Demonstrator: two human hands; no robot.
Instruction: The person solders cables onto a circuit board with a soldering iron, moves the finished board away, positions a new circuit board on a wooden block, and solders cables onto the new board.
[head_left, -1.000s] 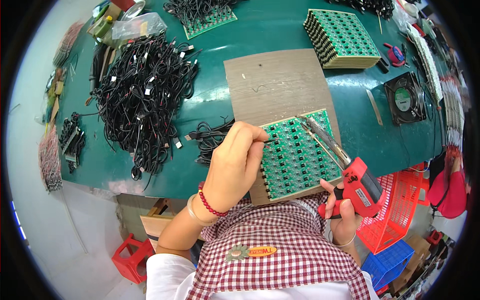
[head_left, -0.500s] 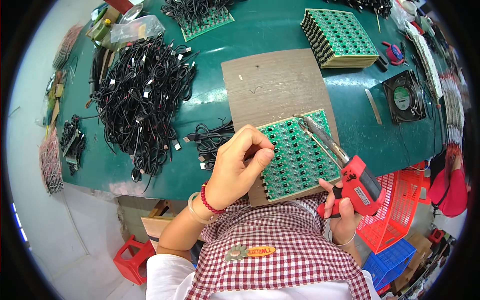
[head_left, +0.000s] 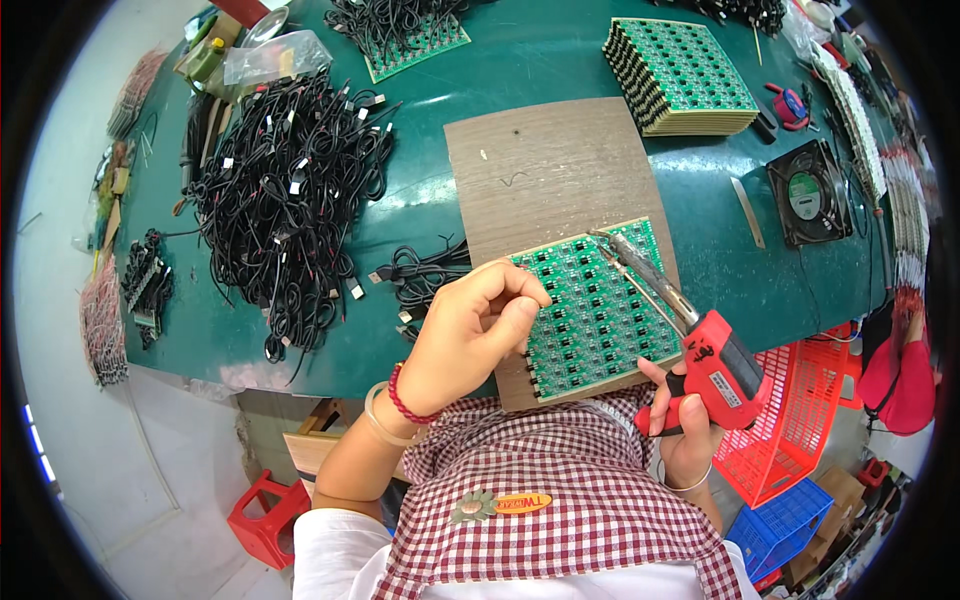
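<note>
My right hand [head_left: 688, 435] grips a red soldering gun [head_left: 722, 370] by its handle. The gun's dark metal barrel slants up and left, its tip over the upper part of a green circuit board panel [head_left: 600, 325]. Rows of small black parts cover that panel, which lies on a brown wooden board [head_left: 550, 165] at the table's near edge. Above the panel's left side is my left hand [head_left: 465, 325], thumb and forefinger pinched together. Whatever may be between those fingertips is too small or hidden to make out.
Left on the green table lies a large heap of black cables [head_left: 290, 200], with a smaller cable bundle [head_left: 425, 275] beside my left hand. A stack of circuit board panels [head_left: 680, 75] stands at the far right, near a black fan [head_left: 808, 193]. Red crate [head_left: 795, 420] stands below, right.
My left wrist has shifted slightly to the left, while its pinched fingertips stay near the panel's left side. The right hand and soldering gun have barely moved.
</note>
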